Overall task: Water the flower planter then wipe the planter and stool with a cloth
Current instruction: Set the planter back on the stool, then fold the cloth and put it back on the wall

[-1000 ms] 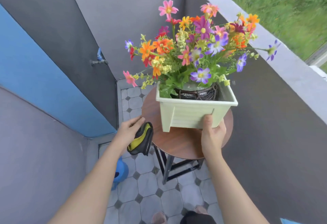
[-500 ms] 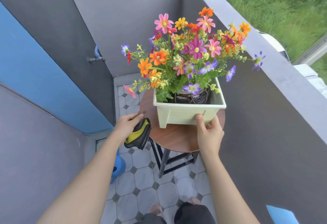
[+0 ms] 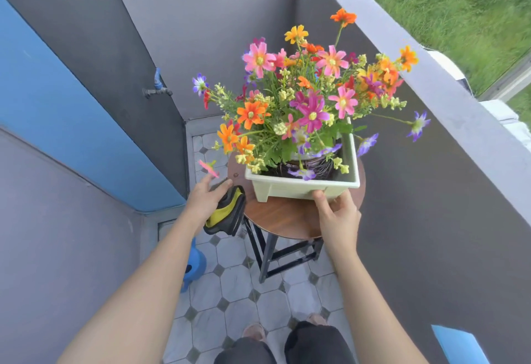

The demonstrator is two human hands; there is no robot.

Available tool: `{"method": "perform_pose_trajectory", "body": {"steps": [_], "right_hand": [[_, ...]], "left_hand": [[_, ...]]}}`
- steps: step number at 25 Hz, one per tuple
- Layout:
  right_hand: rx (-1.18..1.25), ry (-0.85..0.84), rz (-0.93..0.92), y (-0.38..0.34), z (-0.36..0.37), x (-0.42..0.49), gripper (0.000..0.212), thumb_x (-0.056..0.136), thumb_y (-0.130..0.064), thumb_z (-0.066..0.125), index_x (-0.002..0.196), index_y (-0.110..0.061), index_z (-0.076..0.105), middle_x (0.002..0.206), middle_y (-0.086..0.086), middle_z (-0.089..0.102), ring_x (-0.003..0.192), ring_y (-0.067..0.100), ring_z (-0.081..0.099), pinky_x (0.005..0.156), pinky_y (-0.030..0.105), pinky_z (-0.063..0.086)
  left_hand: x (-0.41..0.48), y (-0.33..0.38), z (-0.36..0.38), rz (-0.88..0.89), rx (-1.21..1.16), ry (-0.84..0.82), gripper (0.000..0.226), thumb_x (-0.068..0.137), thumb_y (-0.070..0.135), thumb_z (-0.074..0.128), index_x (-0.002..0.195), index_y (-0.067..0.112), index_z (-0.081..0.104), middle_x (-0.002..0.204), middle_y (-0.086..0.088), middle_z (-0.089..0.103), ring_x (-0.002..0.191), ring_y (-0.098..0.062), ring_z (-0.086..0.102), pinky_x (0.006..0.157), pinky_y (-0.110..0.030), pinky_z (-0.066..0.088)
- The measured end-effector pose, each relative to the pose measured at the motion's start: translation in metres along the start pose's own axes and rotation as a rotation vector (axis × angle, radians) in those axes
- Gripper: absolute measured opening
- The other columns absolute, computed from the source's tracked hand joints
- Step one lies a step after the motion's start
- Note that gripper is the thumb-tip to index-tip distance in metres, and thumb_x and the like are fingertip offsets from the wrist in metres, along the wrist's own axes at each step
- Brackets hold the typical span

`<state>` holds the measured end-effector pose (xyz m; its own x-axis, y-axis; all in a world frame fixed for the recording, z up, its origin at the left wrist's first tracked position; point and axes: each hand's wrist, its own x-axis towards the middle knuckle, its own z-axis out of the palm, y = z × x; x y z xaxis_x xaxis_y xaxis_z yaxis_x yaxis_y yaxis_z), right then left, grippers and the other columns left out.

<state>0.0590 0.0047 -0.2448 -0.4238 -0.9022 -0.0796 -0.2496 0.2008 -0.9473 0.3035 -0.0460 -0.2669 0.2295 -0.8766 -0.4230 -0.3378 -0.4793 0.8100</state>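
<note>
A pale green rectangular planter (image 3: 290,189) full of mixed pink, orange and purple flowers (image 3: 304,96) sits on a round wooden stool (image 3: 275,217) with black legs. My right hand (image 3: 337,217) grips the planter's near right corner, thumb on its front wall. My left hand (image 3: 205,200) holds a folded yellow and black cloth (image 3: 227,214) at the stool's left edge, the cloth hanging below my palm. The stool top behind the planter is hidden.
A blue watering can (image 3: 195,266) stands on the tiled floor (image 3: 230,300) beside my left forearm. A tap (image 3: 156,90) sticks out of the grey wall on the left. A grey parapet (image 3: 448,96) runs close along the right. My feet are at the bottom.
The planter has come down from its raised position and now sits on the stool, my right hand still at its corner. My left hand with the cloth has stayed at the stool's left edge.
</note>
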Motion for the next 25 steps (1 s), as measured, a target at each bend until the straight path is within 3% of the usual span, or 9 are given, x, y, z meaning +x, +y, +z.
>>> {"method": "perform_pose_trajectory", "body": {"steps": [3, 5, 8, 13, 15, 17, 20, 22, 25], "right_hand": [[-0.001, -0.011, -0.005, 0.001, -0.001, -0.001, 0.025, 0.085, -0.027, 0.066, 0.081, -0.005, 0.056, 0.07, 0.025, 0.057, 0.064, 0.023, 0.048, 0.053, 0.01, 0.036], [-0.004, -0.005, 0.006, -0.001, -0.001, -0.002, 0.022, 0.086, -0.029, 0.064, 0.084, -0.008, 0.058, 0.082, 0.029, 0.063, 0.071, 0.035, 0.054, 0.054, 0.009, 0.036], [-0.026, -0.002, 0.021, -0.002, 0.0, -0.003, 0.02, 0.087, -0.031, 0.063, 0.085, -0.011, 0.058, 0.086, 0.028, 0.064, 0.084, 0.037, 0.057, 0.055, 0.008, 0.036], [-0.055, -0.016, 0.036, -0.007, -0.005, -0.004, 0.018, 0.086, -0.031, 0.063, 0.083, -0.015, 0.058, 0.074, 0.006, 0.063, 0.087, 0.03, 0.063, 0.057, 0.01, 0.038], [-0.079, -0.032, 0.068, -0.01, -0.007, -0.008, 0.024, 0.086, -0.033, 0.063, 0.084, -0.01, 0.058, 0.071, 0.0, 0.06, 0.086, 0.031, 0.062, 0.056, 0.018, 0.037], [-0.108, -0.049, 0.092, -0.017, -0.01, -0.017, 0.031, 0.086, -0.038, 0.062, 0.087, -0.007, 0.058, 0.074, -0.001, 0.061, 0.087, 0.029, 0.062, 0.06, 0.02, 0.04], [-0.163, -0.076, 0.2, -0.031, -0.017, -0.05, 0.046, 0.088, -0.041, 0.059, 0.126, -0.016, 0.051, 0.11, -0.003, 0.063, 0.107, 0.016, 0.059, 0.085, 0.025, 0.042], [-0.207, -0.096, 0.269, -0.039, -0.017, -0.084, 0.057, 0.089, -0.036, 0.058, 0.138, -0.014, 0.039, 0.124, 0.003, 0.06, 0.116, 0.02, 0.057, 0.093, 0.029, 0.04], [-0.276, -0.28, 0.258, -0.056, 0.003, -0.135, 0.041, 0.09, -0.027, 0.056, 0.128, -0.012, 0.05, 0.118, 0.003, 0.065, 0.11, 0.02, 0.06, 0.092, 0.028, 0.045]], "left_hand": [[-0.016, 0.004, 0.006, 0.092, 0.138, 0.326, 0.047, 0.086, 0.046, 0.06, 0.125, 0.022, 0.053, 0.112, -0.005, 0.061, 0.108, -0.023, 0.05, 0.082, -0.034, 0.041], [-0.027, 0.015, 0.013, 0.277, 0.291, 0.444, 0.037, 0.089, 0.038, 0.058, 0.12, 0.017, 0.058, 0.092, -0.006, 0.056, 0.092, -0.025, 0.05, 0.069, -0.031, 0.036], [-0.029, 0.027, 0.023, 0.536, 0.665, 0.323, 0.024, 0.093, 0.026, 0.054, 0.108, 0.011, 0.066, 0.102, -0.012, 0.066, 0.098, -0.029, 0.052, 0.061, -0.033, 0.039], [-0.028, 0.029, 0.022, 0.432, 1.025, 0.249, 0.032, 0.097, 0.017, 0.039, 0.12, 0.017, 0.061, 0.127, -0.006, 0.059, 0.105, -0.031, 0.045, 0.066, -0.035, 0.043], [-0.032, 0.026, 0.02, 0.428, 1.037, 0.225, 0.035, 0.097, 0.016, 0.038, 0.124, 0.019, 0.059, 0.136, -0.005, 0.054, 0.1, -0.033, 0.046, 0.065, -0.034, 0.041], [-0.04, 0.022, 0.01, 0.437, 0.991, 0.207, 0.036, 0.097, 0.013, 0.04, 0.126, 0.021, 0.059, 0.132, -0.005, 0.059, 0.098, -0.035, 0.048, 0.067, -0.037, 0.045], [-0.054, 0.017, -0.016, 0.37, 0.986, 0.129, 0.036, 0.095, 0.012, 0.043, 0.124, 0.022, 0.062, 0.113, -0.009, 0.067, 0.099, -0.035, 0.051, 0.073, -0.038, 0.046], [-0.066, 0.012, -0.038, 0.257, 0.936, 0.107, 0.034, 0.095, 0.017, 0.045, 0.122, 0.026, 0.063, 0.108, -0.013, 0.068, 0.104, -0.035, 0.054, 0.078, -0.037, 0.048], [-0.089, 0.017, -0.078, 0.023, 0.463, 0.124, 0.032, 0.091, 0.027, 0.056, 0.122, 0.021, 0.061, 0.117, -0.009, 0.065, 0.112, -0.03, 0.056, 0.089, -0.034, 0.045]]}}
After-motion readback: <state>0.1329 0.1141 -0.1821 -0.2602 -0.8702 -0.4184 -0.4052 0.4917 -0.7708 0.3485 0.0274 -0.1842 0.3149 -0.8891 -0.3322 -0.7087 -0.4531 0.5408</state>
